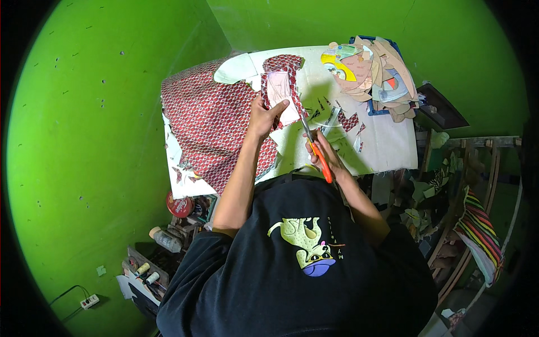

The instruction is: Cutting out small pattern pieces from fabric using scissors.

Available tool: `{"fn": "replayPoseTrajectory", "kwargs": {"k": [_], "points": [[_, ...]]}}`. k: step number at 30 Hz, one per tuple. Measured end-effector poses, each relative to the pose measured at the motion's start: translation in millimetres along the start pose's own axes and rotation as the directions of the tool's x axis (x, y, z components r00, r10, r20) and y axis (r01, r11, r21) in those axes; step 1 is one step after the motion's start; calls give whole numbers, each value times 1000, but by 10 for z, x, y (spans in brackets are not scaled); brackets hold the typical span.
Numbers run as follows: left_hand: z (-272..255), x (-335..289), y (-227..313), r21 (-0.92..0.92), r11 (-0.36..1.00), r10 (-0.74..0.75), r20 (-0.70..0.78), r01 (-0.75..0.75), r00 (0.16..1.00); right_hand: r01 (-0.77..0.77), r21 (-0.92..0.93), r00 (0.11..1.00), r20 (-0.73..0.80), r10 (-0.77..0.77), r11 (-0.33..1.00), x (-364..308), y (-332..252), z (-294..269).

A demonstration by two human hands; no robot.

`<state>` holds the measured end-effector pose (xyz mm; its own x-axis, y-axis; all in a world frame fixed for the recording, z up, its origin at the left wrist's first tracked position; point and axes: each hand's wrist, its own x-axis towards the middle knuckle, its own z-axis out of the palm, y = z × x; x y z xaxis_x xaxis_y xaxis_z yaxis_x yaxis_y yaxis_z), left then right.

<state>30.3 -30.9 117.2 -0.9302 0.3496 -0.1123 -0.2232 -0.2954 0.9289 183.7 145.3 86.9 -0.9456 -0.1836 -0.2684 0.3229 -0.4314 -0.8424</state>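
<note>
My left hand grips a piece of red patterned fabric together with a pale pink paper pattern lying on it, thumb on top of the paper. In my right hand is a pair of scissors with orange handles. Their blades point away from me and meet the fabric's right edge near the paper's lower corner. A large sheet of the same red patterned cloth spreads to the left of my left hand, hanging over the table's near edge. Small fabric scraps lie to the right of the blades.
The white table stands against green walls. At its far right a blue crate overflows with paper pattern pieces. A dark tray juts out beyond. Thread spools and a plastic bottle are at lower left; a striped cloth hangs right.
</note>
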Motion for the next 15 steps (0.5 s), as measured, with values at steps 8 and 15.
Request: {"fn": "replayPoseTrajectory", "kwargs": {"k": [8, 15], "points": [[35, -34, 2, 26, 998, 59, -13, -59, 998, 19, -60, 1000, -14, -20, 998, 7, -170, 183], [45, -45, 7, 0, 999, 38, -42, -38, 998, 74, -546, 986, -88, -145, 834, 13, -110, 123]]}}
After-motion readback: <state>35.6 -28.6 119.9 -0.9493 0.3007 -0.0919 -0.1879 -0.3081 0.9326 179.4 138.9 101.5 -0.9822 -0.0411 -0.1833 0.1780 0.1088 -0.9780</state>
